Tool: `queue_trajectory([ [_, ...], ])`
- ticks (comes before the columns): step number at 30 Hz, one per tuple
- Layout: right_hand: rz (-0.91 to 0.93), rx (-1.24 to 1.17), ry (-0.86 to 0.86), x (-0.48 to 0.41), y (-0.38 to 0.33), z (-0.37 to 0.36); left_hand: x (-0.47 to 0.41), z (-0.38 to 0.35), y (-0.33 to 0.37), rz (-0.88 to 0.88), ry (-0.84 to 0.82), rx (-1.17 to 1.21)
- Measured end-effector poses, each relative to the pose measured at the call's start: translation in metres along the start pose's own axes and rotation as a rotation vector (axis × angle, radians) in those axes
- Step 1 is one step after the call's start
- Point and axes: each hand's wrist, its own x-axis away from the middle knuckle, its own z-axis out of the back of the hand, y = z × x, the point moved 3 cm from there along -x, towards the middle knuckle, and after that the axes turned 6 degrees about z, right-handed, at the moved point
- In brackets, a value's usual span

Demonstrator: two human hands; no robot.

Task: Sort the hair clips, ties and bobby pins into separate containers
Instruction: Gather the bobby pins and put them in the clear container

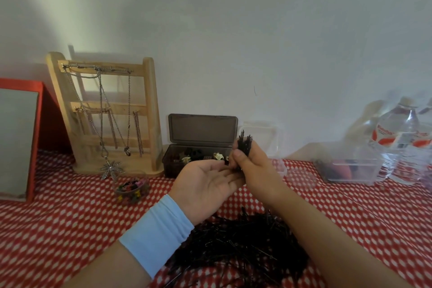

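My right hand point(254, 168) is closed around an upright bunch of black bobby pins point(244, 145), their ends sticking out above my fist. My left hand point(205, 184) lies palm up and open just beside it, fingertips touching the bottom of the bunch. Below both hands a big loose pile of black bobby pins point(238, 248) covers the red dotted cloth. Behind my hands stands a brown box point(174, 162) with its lid up, holding small claw clips. A clear box point(353, 170) at the right holds dark and reddish items. A small clear cup point(132, 190) holds tiny coloured clips.
A wooden jewellery stand point(105, 112) hung with chains stands at the back left, next to a red-framed mirror point(18, 140). An open clear container point(275, 142) sits behind my right hand. Plastic water bottles point(402, 140) stand at the far right against the wall.
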Motion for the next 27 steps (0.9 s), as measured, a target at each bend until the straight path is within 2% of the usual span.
queue_trajectory([
  [2, -0.041, 0.002, -0.053, 0.0, 0.002, 0.001, 0.002, 0.002, 0.002, 0.015, -0.015, -0.049],
  [4, -0.093, -0.072, -0.054, -0.002, 0.004, 0.004, 0.004, 0.007, 0.006, 0.098, 0.056, -0.35],
  [6, -0.146, -0.213, -0.055, -0.005, 0.005, 0.007, 0.008, 0.005, 0.015, 0.162, 0.263, -0.715],
  [7, -0.182, -0.289, -0.058, -0.006, 0.005, 0.009, 0.007, 0.002, 0.024, 0.111, 0.379, -0.863],
  [9, -0.27, -0.415, -0.083, -0.006, 0.004, 0.013, 0.005, -0.008, 0.045, -0.146, 0.546, -1.084],
  [11, -0.341, -0.487, -0.136, -0.005, 0.004, 0.016, 0.0, -0.026, 0.062, -0.437, 0.478, -1.368],
  [12, -0.365, -0.501, -0.165, -0.005, 0.004, 0.017, -0.004, -0.034, 0.063, -0.5, 0.39, -1.507],
  [13, -0.386, -0.509, -0.188, -0.004, 0.004, 0.019, -0.009, -0.039, 0.061, -0.5, 0.311, -1.63],
  [15, -0.423, -0.515, -0.203, -0.004, 0.003, 0.025, -0.023, -0.041, 0.055, -0.379, 0.197, -1.785],
  [17, -0.458, -0.512, -0.212, -0.003, 0.001, 0.031, -0.034, -0.043, 0.049, -0.301, 0.137, -1.883],
  [21, -0.483, -0.494, -0.23, -0.004, 0.0, 0.042, -0.048, -0.046, 0.05, -0.332, 0.094, -1.706],
  [25, -0.512, -0.397, -0.223, -0.004, 0.008, 0.05, -0.063, -0.043, 0.045, -0.288, 0.046, -1.899],
  [27, -0.53, -0.361, -0.226, -0.006, 0.011, 0.055, -0.065, -0.04, 0.048, -0.332, 0.049, -1.795],
])
